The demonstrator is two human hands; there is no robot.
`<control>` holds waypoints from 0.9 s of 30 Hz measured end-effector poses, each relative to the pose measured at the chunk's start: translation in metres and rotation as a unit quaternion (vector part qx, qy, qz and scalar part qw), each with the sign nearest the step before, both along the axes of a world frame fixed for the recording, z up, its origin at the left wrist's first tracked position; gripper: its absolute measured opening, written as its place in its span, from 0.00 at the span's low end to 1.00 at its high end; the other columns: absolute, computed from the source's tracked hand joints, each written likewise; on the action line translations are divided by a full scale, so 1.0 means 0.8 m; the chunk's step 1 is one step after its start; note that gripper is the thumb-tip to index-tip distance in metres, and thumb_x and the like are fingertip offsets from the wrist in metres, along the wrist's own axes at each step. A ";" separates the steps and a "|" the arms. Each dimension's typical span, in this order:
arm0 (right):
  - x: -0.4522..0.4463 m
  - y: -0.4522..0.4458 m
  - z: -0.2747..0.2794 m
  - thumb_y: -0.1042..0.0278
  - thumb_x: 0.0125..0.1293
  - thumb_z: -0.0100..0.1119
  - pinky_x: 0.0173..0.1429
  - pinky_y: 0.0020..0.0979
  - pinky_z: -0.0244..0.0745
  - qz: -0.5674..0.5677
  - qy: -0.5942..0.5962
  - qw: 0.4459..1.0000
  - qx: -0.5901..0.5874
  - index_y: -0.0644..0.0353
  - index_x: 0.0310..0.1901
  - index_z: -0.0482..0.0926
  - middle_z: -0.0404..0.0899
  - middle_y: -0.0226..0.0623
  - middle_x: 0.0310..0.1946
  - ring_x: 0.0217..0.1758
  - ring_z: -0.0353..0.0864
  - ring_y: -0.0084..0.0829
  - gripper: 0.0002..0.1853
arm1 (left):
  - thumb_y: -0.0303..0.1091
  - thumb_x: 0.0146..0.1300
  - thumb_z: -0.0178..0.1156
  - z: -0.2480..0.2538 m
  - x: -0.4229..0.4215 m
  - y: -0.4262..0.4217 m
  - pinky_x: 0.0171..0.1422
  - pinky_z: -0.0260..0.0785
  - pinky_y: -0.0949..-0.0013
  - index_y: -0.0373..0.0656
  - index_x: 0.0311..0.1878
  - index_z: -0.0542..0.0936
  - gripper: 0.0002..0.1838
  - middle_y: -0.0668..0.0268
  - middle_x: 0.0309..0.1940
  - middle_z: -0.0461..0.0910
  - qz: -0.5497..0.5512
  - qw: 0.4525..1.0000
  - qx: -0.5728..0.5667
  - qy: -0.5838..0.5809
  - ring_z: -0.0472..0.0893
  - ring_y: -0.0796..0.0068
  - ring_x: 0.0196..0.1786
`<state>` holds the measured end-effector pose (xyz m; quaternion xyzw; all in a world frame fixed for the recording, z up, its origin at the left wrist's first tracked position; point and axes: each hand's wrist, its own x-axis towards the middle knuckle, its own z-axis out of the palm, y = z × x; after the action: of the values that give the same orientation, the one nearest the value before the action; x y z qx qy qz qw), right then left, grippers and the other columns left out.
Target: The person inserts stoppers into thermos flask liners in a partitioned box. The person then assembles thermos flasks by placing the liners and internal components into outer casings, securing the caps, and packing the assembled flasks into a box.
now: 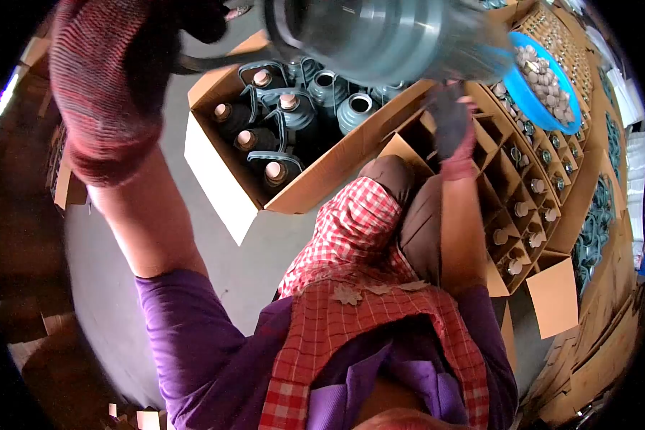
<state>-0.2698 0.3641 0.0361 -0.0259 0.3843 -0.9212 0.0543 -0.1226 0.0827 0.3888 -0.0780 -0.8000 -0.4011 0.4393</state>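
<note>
A grey-blue thermos flask casing (380, 39) lies sideways across the top of the view, partly cut off and blurred. My left hand (115, 79), in a red and black knit glove, is closed around its handle side at upper left; the fingertips are partly out of sight. My right hand (451, 125), in a dark glove, is just under the casing's other end. Its fingers are smeared, and I cannot tell whether they touch. Below the casing, an open cardboard box (337, 179) holds several similar flasks, some with pale stoppers (289, 102), others with open necks (360, 105).
At right stands a divided carton (491, 154) with several pale-capped pieces (521, 209) in its cells. A blue basin (534, 97) full of small pale round pieces (545, 75) rests on cartons behind. More flasks (595, 222) and cardboard line the right side. Grey floor (122, 287) lies at left.
</note>
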 end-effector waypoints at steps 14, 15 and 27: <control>0.086 0.222 0.223 0.54 0.55 0.64 0.56 0.31 0.69 -0.310 0.157 0.871 0.346 0.60 0.48 0.79 0.80 0.33 0.44 0.48 0.77 0.28 0.22 | 0.38 0.60 0.64 -0.234 0.075 0.033 0.41 0.71 0.71 0.41 0.38 0.80 0.11 0.66 0.28 0.81 -0.380 0.783 0.279 -0.406 0.79 0.76 0.34; 0.101 0.210 0.228 0.53 0.52 0.66 0.53 0.29 0.70 -0.264 0.139 0.858 0.418 0.59 0.45 0.81 0.81 0.31 0.40 0.45 0.77 0.26 0.22 | 0.40 0.59 0.65 -0.235 0.082 0.044 0.41 0.71 0.70 0.41 0.39 0.80 0.12 0.65 0.29 0.81 -0.439 0.728 0.201 -0.487 0.79 0.76 0.36; 0.168 0.061 0.177 0.70 0.48 0.69 0.38 0.23 0.74 0.007 0.054 0.909 0.413 0.68 0.40 0.77 0.80 0.33 0.28 0.29 0.79 0.20 0.18 | 0.34 0.60 0.63 -0.342 -0.123 -0.005 0.40 0.73 0.74 0.39 0.39 0.82 0.09 0.61 0.32 0.84 -0.199 0.817 0.418 -0.343 0.81 0.74 0.34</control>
<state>-0.1355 0.4129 0.1778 -0.0536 0.7328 -0.6768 0.0452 -0.2212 0.0787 0.1154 0.0980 -0.6212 -0.7766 0.0378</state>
